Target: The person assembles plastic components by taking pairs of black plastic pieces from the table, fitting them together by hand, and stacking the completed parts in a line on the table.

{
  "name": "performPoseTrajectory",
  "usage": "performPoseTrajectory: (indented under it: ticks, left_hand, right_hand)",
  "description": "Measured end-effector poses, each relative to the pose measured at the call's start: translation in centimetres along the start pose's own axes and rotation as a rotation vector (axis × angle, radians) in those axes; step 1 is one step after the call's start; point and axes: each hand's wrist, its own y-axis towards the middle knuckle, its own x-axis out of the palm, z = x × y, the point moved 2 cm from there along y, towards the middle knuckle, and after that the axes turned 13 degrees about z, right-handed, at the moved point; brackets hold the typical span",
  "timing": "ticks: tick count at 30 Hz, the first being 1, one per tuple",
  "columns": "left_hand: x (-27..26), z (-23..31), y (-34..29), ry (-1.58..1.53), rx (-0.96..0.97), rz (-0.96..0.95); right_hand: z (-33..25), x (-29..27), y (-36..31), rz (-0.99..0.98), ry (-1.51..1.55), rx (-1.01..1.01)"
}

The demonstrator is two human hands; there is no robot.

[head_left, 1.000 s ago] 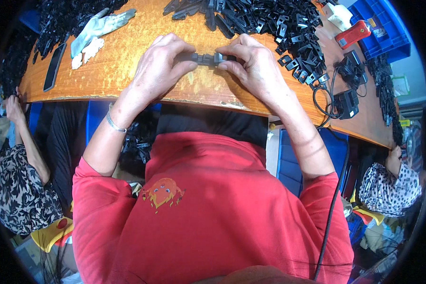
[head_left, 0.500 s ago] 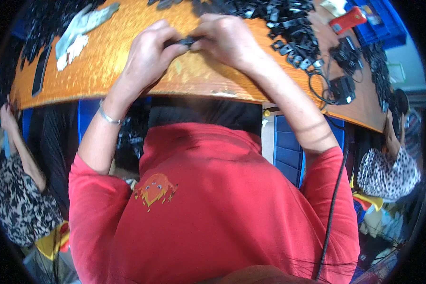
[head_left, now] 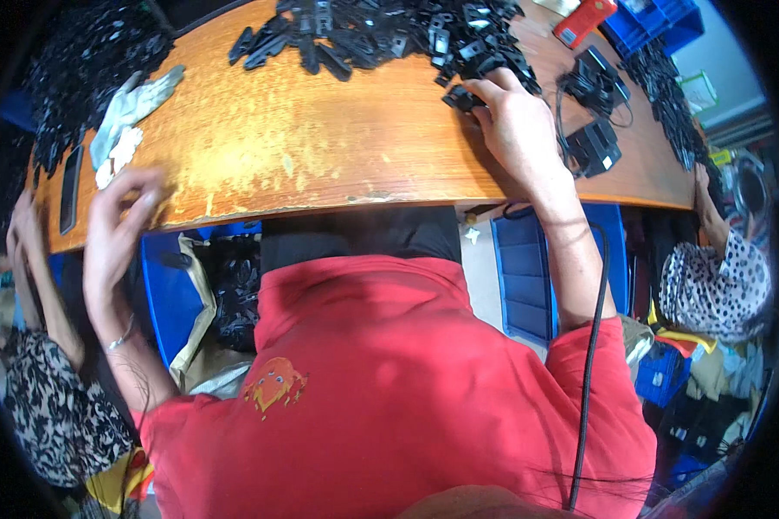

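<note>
My left hand [head_left: 123,221] is at the table's front edge on the left, its thumb and curled fingers apart with nothing visible between them. Just below it, a small dark piece [head_left: 177,259] shows blurred against a blue bin. My right hand [head_left: 519,125] reaches to the near edge of a pile of small black plastic parts [head_left: 476,39]. Its thumb and fingertips are closed around one small black plastic part [head_left: 464,97]. Longer black plastic pieces [head_left: 320,43] lie heaped at the far middle of the table.
The wooden table [head_left: 277,130] bears a grey-white glove [head_left: 134,108], a black phone-like slab [head_left: 71,190], black cabled adapters [head_left: 593,147] and a red box [head_left: 584,22]. Blue crates [head_left: 653,26] stand far right. Below is an open bag [head_left: 203,320]. Co-workers' arms [head_left: 39,259] show at both sides.
My hands were together holding a small black part over the table's middle. They have parted: the left moved to the left front edge, the right to the parts pile.
</note>
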Motion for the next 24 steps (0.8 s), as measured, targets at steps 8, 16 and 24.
performPoseTrajectory:
  ticks: [8,16,24]
  left_hand:
    - [13.5,7.6,9.1,0.165,0.524,0.06]
    - [18.1,7.8,14.5,0.458,0.926,0.211]
    - [17.5,8.2,14.5,0.39,0.972,0.089]
  right_hand:
    - [-1.3,3.5,1.4,0.034,0.123,-0.127]
    - [-2.2,3.4,1.7,0.104,0.266,-0.073]
    - [-6.8,5.6,3.1,0.06,0.451,-0.12]
